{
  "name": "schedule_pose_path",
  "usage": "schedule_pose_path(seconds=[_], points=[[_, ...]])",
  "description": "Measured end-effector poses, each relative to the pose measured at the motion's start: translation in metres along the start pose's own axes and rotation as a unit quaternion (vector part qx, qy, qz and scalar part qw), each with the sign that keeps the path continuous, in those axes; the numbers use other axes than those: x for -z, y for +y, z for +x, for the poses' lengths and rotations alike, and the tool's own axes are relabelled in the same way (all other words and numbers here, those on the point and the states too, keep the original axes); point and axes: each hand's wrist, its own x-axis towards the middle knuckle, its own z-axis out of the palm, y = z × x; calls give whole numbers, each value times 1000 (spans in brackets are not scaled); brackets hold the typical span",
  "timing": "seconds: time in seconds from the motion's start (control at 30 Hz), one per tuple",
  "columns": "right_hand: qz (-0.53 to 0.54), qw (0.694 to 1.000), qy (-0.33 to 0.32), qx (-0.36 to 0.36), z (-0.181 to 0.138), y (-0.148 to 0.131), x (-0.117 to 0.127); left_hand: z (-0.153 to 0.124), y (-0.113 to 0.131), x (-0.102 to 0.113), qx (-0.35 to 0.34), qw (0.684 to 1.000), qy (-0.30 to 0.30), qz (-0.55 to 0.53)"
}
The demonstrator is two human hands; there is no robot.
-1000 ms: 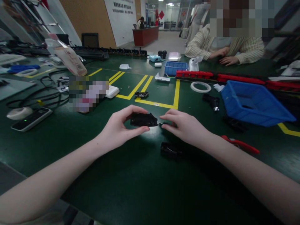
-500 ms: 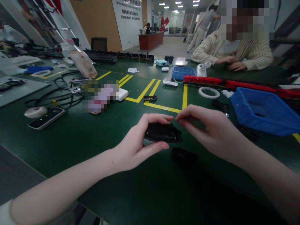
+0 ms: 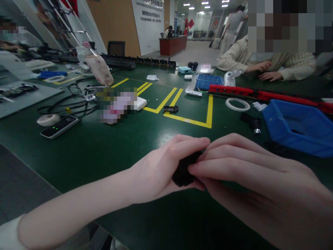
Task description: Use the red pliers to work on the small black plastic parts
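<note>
My left hand (image 3: 161, 170) grips a small black plastic part (image 3: 182, 173) between thumb and fingers, lifted close to the camera over the green table (image 3: 104, 149). My right hand (image 3: 247, 177) closes over the same part from the right, fingers pressed together on its top edge. Most of the part is hidden between the two hands. What lies under my hands on the table is hidden.
A big blue bin (image 3: 296, 126) stands right, a small blue bin (image 3: 205, 81) farther back. Red rails (image 3: 231, 90), a tape ring (image 3: 237, 104), a black piece (image 3: 171, 109) inside yellow lines, cables (image 3: 65, 104) and a remote-like device (image 3: 59, 126) lie around. A person in a striped shirt (image 3: 260, 60) sits opposite.
Both hands have lifted the black part from the table toward the camera, and my right hand has closed over it. The second black part on the table is now covered.
</note>
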Motion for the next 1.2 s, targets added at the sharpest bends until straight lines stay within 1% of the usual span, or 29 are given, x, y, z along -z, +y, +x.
schedule_pose_path(seconds=[0.1, 0.3, 0.47, 0.63, 0.7, 0.77, 0.83, 0.9, 0.93, 1.0, 1.07, 1.1, 1.13, 1.2], points=[[-13, 1000, -9, -5, -2, 3, -2, -2, -1, -1, -2, 1000, -2, 16], [-13, 1000, -21, -2, -3, 4, -2, -4, 1, -2, 27, 998, -37, 50], [-9, 1000, -22, 5, -3, 6, -5, -4, -2, -1, 7, 997, -50, 66], [10, 1000, -4, 2, -5, 20, -19, -5, -20, -5, 16, 994, -76, 75], [47, 999, -3, -28, -6, 29, -24, -4, -28, -6, 29, 993, -92, 71], [81, 993, -2, -81, -6, 37, -26, -2, -35, -6, 28, 992, -93, 79], [76, 991, 3, -110, -6, 44, -23, 1, -43, -4, 17, 990, -95, 103], [35, 993, 14, -110, -8, 50, -14, 2, -55, 1, 12, 985, -102, 141], [12, 993, 22, -112, -10, 53, -9, 2, -63, 3, 15, 982, -94, 161], [-36, 990, 43, -132, -19, 60, 4, 0, -83, 8, 53, 975, -94, 192], [-71, 983, 37, -163, -36, 68, 15, -2, -105, 12, 155, 964, -89, 196], [-92, 981, 35, -169, -47, 73, 19, -3, -115, 14, 208, 958, -72, 187], [-118, 977, 30, -173, -60, 79, 22, -4, -125, 15, 224, 955, -55, 188], [-181, 968, 31, -174, -88, 89, 26, -4, -140, 17, 238, 950, -41, 196]])
